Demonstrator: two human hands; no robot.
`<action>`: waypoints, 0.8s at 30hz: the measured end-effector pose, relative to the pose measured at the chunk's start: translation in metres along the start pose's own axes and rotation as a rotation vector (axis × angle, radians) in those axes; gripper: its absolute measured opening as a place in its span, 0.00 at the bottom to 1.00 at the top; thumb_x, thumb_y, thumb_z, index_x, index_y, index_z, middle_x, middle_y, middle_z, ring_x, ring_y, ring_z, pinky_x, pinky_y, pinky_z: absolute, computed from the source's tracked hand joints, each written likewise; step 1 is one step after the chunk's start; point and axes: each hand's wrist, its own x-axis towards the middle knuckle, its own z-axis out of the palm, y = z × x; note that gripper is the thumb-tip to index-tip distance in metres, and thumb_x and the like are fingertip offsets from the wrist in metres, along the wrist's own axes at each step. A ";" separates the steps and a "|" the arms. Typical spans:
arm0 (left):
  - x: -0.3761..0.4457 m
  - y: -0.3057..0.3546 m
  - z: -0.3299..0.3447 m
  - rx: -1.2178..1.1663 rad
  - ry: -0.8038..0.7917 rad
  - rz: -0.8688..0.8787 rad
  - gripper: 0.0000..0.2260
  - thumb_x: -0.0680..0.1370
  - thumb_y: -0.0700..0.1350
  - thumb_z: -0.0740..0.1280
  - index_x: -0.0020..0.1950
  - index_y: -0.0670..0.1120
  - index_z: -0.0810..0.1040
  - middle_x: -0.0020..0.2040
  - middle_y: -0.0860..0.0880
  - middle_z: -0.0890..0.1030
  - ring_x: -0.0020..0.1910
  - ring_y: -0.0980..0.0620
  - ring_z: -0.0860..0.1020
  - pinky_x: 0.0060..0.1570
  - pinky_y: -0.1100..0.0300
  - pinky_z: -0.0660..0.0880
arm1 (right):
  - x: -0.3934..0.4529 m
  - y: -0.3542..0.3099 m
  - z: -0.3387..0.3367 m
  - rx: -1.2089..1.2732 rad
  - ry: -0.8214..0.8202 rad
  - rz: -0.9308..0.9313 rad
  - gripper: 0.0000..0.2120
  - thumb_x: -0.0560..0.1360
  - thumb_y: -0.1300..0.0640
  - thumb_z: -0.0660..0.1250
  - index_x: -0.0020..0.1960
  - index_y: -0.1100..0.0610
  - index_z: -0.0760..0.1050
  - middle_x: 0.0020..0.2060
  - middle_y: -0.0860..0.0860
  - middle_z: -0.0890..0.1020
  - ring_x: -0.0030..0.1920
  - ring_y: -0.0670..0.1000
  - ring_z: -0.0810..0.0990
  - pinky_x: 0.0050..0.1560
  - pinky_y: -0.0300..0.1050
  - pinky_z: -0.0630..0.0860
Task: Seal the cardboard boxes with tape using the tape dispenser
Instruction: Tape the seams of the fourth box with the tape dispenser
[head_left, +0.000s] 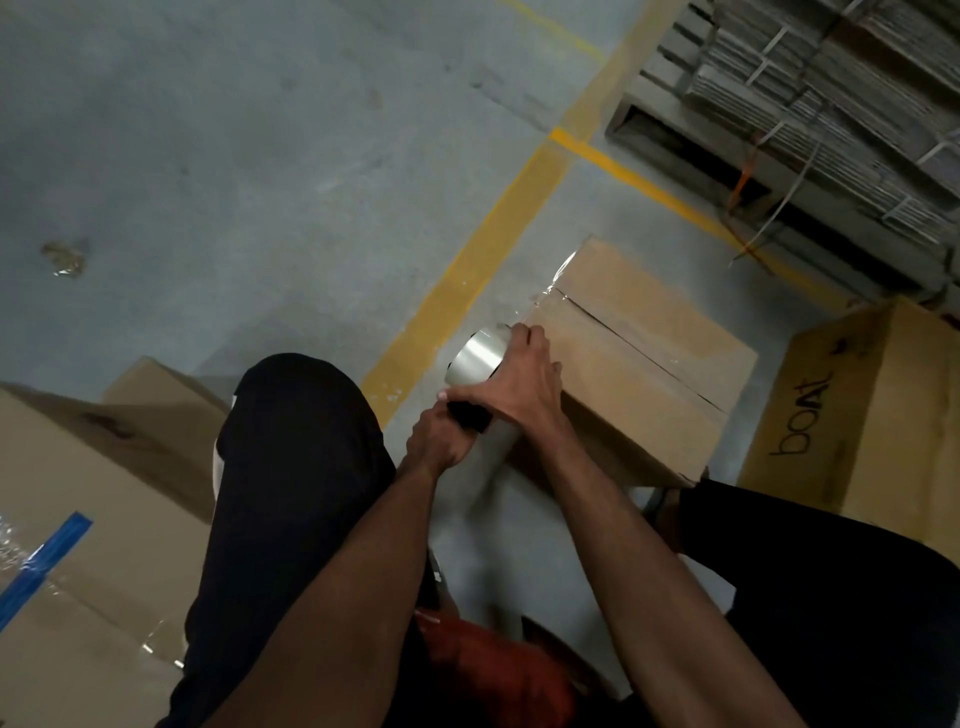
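My left hand (441, 441) is curled tight round the black handle of the tape dispenser (470, 410), gripping it from below, and my right hand (524, 382) lies over the top of the same tool, its thumb stretched along the handle and its fingers bent over the roll of clear tape (478, 356), holding it. The roll shines silver-grey and sits just at the near left corner of the cardboard box (644, 364) that I am working on; my right palm touches that box's top edge. The box lies on the grey floor (234, 182) with its two top flaps meeting in a dark seam that runs away from my hands, and a strip of clear tape (553, 283) gleams over the far left end of that seam, folded down the side. My knees in black trousers (296, 467) frame the box, one to its left and one at its near right. Left of the box a yellow line (467, 280) painted on the floor runs diagonally, and a thinner yellow line branches off beyond the box. To the right of the box, close by, stands a second carton printed with dark lettering (883, 395). Beyond the box, at the far right, bundles of flat grey cardboard (831, 93) are stacked on a pallet. Well to the left of the box, past my left knee, lie more brown cartons (104, 467), one crossed by a blue strap (47, 561).
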 end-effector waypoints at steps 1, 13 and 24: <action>-0.001 -0.001 0.000 -0.012 0.007 0.009 0.32 0.66 0.67 0.58 0.63 0.51 0.77 0.59 0.43 0.81 0.54 0.36 0.80 0.46 0.53 0.73 | -0.001 -0.004 0.002 -0.034 0.028 0.009 0.59 0.49 0.24 0.77 0.70 0.55 0.66 0.63 0.52 0.70 0.65 0.57 0.72 0.65 0.59 0.73; -0.010 0.001 -0.005 0.061 0.042 -0.028 0.20 0.73 0.59 0.65 0.56 0.46 0.77 0.51 0.45 0.81 0.47 0.39 0.81 0.48 0.48 0.80 | 0.001 0.003 0.001 0.029 0.091 0.004 0.42 0.52 0.34 0.82 0.54 0.60 0.74 0.49 0.51 0.74 0.48 0.52 0.75 0.43 0.45 0.71; -0.008 -0.016 -0.010 0.138 0.231 -0.053 0.16 0.76 0.49 0.66 0.64 0.51 0.79 0.55 0.44 0.83 0.53 0.38 0.81 0.46 0.53 0.74 | 0.005 0.032 -0.007 0.244 0.061 -0.009 0.31 0.67 0.25 0.68 0.55 0.50 0.80 0.49 0.45 0.78 0.51 0.49 0.81 0.56 0.54 0.80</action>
